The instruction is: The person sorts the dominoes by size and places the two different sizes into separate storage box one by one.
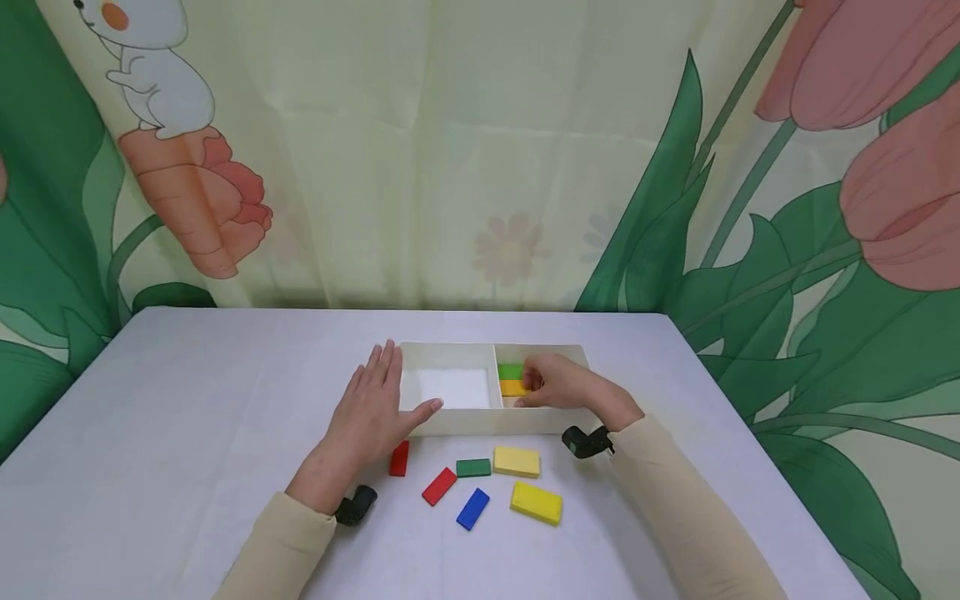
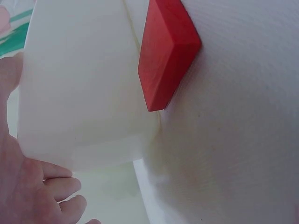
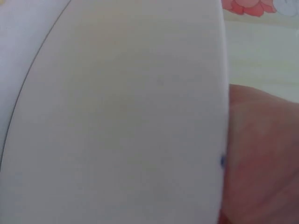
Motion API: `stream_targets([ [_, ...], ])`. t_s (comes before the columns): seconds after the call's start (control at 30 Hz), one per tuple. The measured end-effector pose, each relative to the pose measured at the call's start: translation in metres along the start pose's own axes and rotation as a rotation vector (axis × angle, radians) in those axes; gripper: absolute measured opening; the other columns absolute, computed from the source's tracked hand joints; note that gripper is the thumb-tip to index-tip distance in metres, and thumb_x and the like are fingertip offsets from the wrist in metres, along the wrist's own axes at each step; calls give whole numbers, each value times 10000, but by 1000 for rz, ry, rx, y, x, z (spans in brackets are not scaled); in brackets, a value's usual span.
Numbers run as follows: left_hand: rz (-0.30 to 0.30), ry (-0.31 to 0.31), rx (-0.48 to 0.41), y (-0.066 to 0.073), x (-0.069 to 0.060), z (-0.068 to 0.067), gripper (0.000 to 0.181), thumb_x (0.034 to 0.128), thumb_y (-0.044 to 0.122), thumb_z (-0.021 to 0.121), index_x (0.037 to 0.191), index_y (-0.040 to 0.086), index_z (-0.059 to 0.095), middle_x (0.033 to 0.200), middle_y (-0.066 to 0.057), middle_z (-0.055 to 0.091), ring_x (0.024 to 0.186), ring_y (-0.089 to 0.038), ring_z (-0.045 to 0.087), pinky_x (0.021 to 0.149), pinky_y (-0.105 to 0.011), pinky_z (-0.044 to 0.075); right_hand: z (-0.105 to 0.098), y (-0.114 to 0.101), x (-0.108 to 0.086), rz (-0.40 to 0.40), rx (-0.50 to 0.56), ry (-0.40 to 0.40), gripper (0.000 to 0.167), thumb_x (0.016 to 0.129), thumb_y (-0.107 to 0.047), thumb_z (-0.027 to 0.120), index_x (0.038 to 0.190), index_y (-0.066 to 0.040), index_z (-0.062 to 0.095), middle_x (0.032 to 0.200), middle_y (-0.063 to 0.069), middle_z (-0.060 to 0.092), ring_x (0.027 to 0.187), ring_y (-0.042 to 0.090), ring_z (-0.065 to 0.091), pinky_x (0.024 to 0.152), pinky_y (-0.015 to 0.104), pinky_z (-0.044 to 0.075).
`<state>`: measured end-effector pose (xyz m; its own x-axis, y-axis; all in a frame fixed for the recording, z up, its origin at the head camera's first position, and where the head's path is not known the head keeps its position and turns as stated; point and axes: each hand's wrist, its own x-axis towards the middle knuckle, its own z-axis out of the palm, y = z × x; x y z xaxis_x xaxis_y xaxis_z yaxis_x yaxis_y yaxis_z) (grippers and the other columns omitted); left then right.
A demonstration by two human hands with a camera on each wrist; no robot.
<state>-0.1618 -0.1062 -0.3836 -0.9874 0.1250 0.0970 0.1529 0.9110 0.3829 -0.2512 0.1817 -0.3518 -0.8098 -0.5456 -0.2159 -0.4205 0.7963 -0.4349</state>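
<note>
Where right hand point(image 1: 562, 385) reaches, orange block point(image 1: 512, 388) just beside.

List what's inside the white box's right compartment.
The right compartment shows a green block, a yellow-orange block and a tan sliver. The right hand hides much of the rest; anything beneath it cannot be seen.

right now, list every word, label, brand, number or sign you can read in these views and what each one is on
None: no readable word, label, brand, number or sign shows.
White rectangular two-compartment box: a small dark blue mark at its edge, too blurred to read.
Flat yellow rectangular block nearest the person: no lettering visible.
Black wrist-worn device on the left: too small to tell.
</note>
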Motion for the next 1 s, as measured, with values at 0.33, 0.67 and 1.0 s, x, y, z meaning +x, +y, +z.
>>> stream_targets([
  [0.33,4,6,18,3,1,2,1042,895,660,552,1571,-16,138,1660,-204,109,1540,-393,96,1228,-570,169,-7,2,-36,-24,103,132,138,898,-192,734,936,-98,641,874,17,624,829,170,563,698,285,505],
  [0.67,9,0,22,2,2,2,1044,897,660,550,1572,-16,130,1660,-204,104,1540,-393,93,1228,-569,168,-9,-8,-72,-64,114,293,130,909,-167,717,1018,-103,688,971,-27,656,922,138,615,836,311,559],
  [1.0,0,2,11,-1,0,1,1038,898,649,559,1569,-21,137,1658,-209,109,1538,-398,100,1228,-569,165,0,-17,-97,-96,176,306,108,914,-156,708,1013,-170,667,985,-72,651,929,114,636,848,267,572],
])
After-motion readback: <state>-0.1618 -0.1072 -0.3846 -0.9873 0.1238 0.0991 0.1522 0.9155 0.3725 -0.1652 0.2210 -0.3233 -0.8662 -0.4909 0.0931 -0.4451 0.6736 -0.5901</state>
